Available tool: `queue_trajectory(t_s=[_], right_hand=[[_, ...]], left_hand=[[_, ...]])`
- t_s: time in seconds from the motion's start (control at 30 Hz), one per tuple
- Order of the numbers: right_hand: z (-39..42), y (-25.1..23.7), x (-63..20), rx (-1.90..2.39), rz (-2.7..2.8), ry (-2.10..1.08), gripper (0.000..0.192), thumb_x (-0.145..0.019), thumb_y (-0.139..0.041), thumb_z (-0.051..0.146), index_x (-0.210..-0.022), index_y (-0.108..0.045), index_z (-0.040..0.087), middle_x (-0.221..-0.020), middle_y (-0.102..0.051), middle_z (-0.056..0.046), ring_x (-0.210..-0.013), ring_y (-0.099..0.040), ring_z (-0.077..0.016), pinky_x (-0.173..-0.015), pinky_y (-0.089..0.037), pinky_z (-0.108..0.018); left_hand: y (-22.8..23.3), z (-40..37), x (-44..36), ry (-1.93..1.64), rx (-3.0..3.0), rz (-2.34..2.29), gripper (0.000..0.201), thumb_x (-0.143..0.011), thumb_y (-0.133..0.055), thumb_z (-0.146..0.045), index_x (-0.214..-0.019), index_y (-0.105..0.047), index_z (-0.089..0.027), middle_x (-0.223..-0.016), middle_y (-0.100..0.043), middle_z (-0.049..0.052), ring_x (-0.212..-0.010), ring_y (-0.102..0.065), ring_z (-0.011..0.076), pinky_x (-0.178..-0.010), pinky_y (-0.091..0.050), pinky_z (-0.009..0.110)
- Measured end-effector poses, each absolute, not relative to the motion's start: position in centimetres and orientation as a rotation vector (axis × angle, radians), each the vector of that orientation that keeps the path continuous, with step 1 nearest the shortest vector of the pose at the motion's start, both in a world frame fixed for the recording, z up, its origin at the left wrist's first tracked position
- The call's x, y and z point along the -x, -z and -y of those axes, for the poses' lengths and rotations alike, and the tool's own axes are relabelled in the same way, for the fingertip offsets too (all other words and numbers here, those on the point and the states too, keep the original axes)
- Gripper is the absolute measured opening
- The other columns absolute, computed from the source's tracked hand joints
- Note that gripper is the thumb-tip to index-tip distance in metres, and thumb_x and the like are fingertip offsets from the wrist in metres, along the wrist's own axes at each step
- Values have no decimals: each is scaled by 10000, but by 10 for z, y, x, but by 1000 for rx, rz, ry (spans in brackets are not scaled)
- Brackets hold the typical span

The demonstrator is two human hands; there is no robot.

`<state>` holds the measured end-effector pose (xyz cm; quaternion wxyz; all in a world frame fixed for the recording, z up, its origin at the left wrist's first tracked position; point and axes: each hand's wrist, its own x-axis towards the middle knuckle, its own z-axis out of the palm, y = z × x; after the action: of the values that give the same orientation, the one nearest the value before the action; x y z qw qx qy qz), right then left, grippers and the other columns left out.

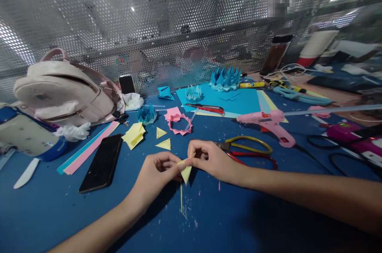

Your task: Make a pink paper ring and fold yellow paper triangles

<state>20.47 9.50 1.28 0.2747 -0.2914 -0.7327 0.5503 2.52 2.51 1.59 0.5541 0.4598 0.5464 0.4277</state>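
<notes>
Head view shows us our left hand [159, 171] and right hand [211, 159] meeting low over the blue table [44, 213], both pinched shut on one small yellow folded paper triangle [186, 172]. The piece sits between the two hands, a little nearer our left fingertips, which clamp its left edge; our right fingertips hold the upper flap at its right end. Its long axis runs from that raised flap down to a point aimed at the table and towards us, so the tip hangs free below both grips. A thin yellow paper strip [181, 199] lies on the table just beneath it.

Just beyond our right hand lie scissors with yellow and red handles [253, 151], and past them a pink glue gun [268, 121]. Two more yellow triangles [162, 138] rest beyond our left hand, near a stack of yellow paper squares [133, 135] and a pink paper ring [179, 123]. A black phone [103, 163] lies well to the left
</notes>
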Motion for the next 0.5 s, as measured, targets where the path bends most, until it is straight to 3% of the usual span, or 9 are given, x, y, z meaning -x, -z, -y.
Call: queue_trajectory(t_s=[0.27,0.4,0.5], right_hand=[[-95,-18,-206,788,1950,-1515,394,-779,-774,472,-697,-545,162,-633,-477,56,-566,-381,-84,-528,-299,-228],[-95,-18,-206,778,1964,-1540,368,-780,-774,468,-723,-574,164,-615,-490,60,-551,-409,-83,-514,-307,-218],[-94,-14,-204,817,1990,-1501,389,-795,-754,486,-672,-571,165,-583,-534,45,-531,-456,-88,-499,-321,-219]], left_hand=[[-12,-24,-21,-1076,-1104,-1292,357,-704,-829,-470,-694,-706,-135,-641,-688,56,-603,-661,169,-656,-566,288],[-13,-21,-22,-1175,-1136,-1300,278,-713,-828,-416,-677,-752,-150,-916,-687,98,-859,-655,212,-669,-551,247],[-13,-21,-24,-1231,-1136,-1301,250,-687,-840,-399,-647,-762,-165,-964,-617,90,-921,-605,218,-639,-529,224]])
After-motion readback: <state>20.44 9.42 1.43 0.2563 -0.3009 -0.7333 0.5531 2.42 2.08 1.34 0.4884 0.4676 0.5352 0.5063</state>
